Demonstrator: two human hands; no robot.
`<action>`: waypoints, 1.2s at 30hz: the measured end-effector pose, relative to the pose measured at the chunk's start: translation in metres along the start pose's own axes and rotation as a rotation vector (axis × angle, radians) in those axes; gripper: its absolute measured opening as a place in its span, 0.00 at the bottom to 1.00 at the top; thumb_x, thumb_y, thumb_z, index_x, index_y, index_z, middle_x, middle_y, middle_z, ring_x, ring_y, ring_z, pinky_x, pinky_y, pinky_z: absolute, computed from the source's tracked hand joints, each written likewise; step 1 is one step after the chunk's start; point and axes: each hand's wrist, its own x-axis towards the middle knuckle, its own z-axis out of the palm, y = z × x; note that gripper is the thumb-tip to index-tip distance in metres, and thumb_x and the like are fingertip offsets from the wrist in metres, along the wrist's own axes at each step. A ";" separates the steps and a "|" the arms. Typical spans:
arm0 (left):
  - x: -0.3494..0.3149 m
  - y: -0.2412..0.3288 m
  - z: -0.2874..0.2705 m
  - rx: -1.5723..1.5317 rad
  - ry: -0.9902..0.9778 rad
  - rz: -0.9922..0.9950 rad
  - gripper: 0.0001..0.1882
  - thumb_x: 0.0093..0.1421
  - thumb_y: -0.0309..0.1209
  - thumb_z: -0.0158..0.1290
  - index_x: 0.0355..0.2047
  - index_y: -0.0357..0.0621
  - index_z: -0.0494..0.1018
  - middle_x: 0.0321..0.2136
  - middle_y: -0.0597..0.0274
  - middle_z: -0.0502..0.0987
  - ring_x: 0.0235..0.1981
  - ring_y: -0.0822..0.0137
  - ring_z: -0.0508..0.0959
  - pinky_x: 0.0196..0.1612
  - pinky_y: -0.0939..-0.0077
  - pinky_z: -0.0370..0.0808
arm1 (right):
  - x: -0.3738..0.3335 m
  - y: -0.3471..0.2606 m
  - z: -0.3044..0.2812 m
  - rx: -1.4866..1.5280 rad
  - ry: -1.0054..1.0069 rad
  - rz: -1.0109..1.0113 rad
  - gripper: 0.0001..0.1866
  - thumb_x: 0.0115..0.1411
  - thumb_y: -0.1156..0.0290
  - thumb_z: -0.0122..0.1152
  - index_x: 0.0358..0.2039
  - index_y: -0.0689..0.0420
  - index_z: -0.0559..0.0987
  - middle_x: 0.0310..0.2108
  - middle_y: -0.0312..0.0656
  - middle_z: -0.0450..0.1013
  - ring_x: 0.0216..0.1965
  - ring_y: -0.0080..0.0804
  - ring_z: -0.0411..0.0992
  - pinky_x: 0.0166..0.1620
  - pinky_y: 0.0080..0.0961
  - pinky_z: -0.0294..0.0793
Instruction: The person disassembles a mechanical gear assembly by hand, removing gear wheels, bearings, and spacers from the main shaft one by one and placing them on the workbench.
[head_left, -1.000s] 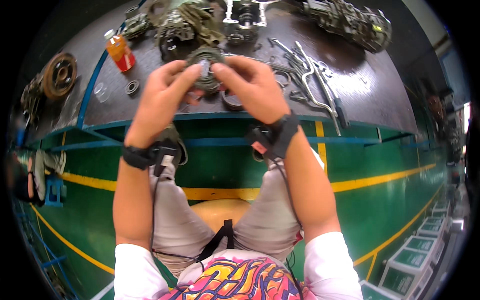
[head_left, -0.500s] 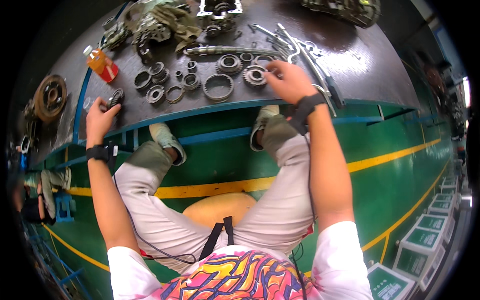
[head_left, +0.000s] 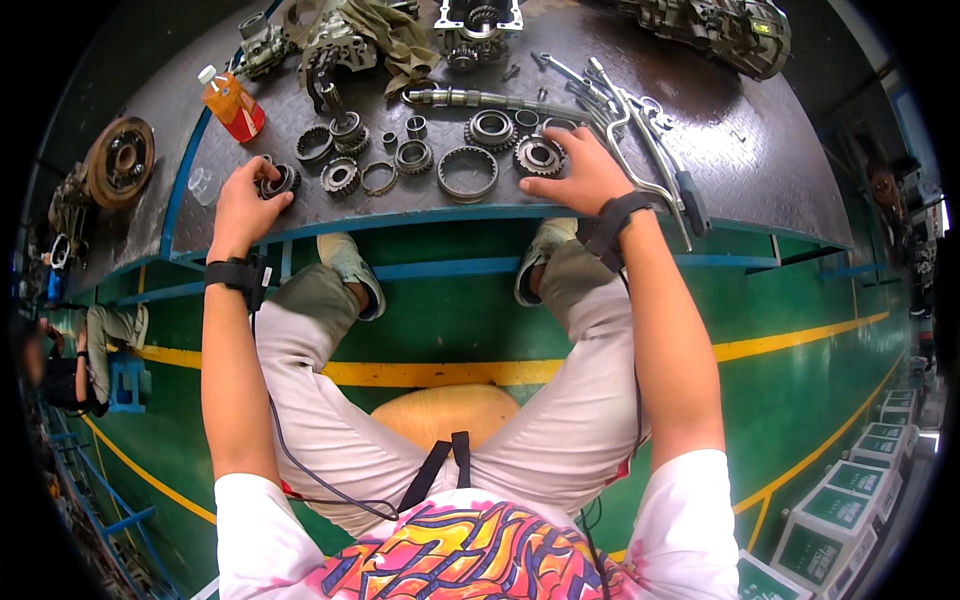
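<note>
My left hand [head_left: 246, 208] is closed on a dark toothed gear [head_left: 284, 180] near the table's front left edge, its fingers over the rim and the thumb along the near side. My right hand [head_left: 585, 175] is open, thumb and fingers spread on either side of a wide gear [head_left: 540, 155] lying flat; whether it touches the gear I cannot tell. Between the hands lie a large toothed ring [head_left: 468, 192], a small gear [head_left: 340, 177], a thin brass-coloured ring [head_left: 379, 190], a gear hub [head_left: 414, 156] and another gear [head_left: 491, 129].
Behind the gears lies a long splined shaft [head_left: 480, 100]. Wrenches and a bent steel bar [head_left: 628, 150] lie right of my right hand. An orange drink bottle [head_left: 233, 105] and a clear cup [head_left: 201, 186] are at left. Gearbox castings [head_left: 345, 40] and a transmission [head_left: 715, 35] fill the back.
My right hand has opened from a pinch beside the wide gear. The gear in my left hand has tipped from its edge to lie flatter. The view has shifted slightly.
</note>
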 end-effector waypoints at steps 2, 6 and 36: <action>0.003 0.010 -0.007 -0.088 0.016 0.012 0.20 0.58 0.36 0.77 0.44 0.40 0.81 0.47 0.50 0.87 0.50 0.51 0.86 0.54 0.53 0.82 | 0.007 -0.005 0.000 -0.051 -0.012 0.035 0.47 0.54 0.44 0.86 0.69 0.57 0.82 0.64 0.58 0.76 0.65 0.56 0.79 0.68 0.46 0.80; 0.016 0.054 -0.026 -0.662 -0.006 -0.174 0.14 0.72 0.40 0.69 0.45 0.41 0.82 0.48 0.56 0.89 0.50 0.61 0.87 0.50 0.63 0.83 | 0.019 0.011 -0.018 -0.146 -0.088 0.045 0.45 0.53 0.40 0.85 0.65 0.55 0.84 0.62 0.54 0.80 0.64 0.56 0.80 0.66 0.46 0.81; 0.086 0.136 0.005 -1.497 -0.091 -0.060 0.13 0.77 0.35 0.61 0.56 0.43 0.82 0.48 0.62 0.88 0.47 0.68 0.85 0.47 0.74 0.77 | 0.121 0.077 0.000 -0.101 -0.073 -0.005 0.13 0.73 0.67 0.68 0.52 0.61 0.83 0.50 0.61 0.84 0.55 0.62 0.82 0.59 0.51 0.79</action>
